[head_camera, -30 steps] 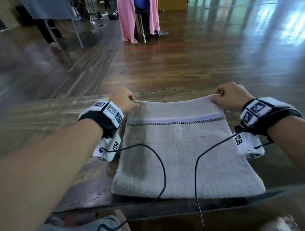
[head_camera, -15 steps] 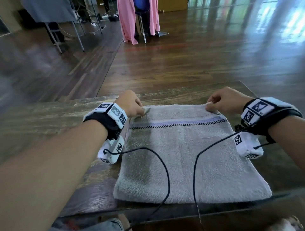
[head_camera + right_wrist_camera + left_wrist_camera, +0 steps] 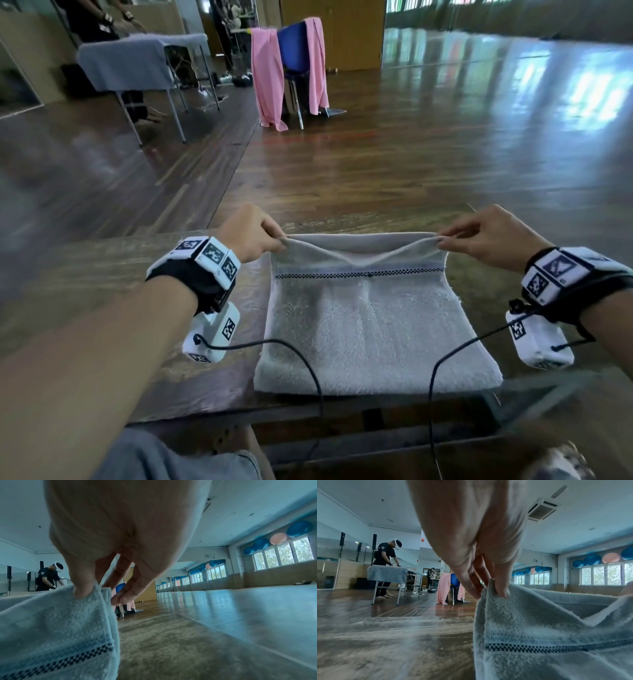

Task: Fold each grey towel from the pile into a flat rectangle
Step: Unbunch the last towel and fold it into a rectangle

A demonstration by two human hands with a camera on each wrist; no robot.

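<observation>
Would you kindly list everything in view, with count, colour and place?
towel: one, grey, on the near table, far corners lifted
table: one, brown, under the towel
chair: one, blue, across the floor
pink cloths: two, draped on the chair
far table: one, grey-covered, back left
balls: several, blue and pink, above the windows
left hand: pinches the towel's far left corner
right hand: pinches its far right corner

One grey towel [image 3: 370, 325] lies on one bench [image 3: 102, 274], two hands pinch it, left [image 3: 251, 233] and right [image 3: 493, 236], and two pink cloths [image 3: 269, 75] drape one blue chair [image 3: 293, 51].
</observation>
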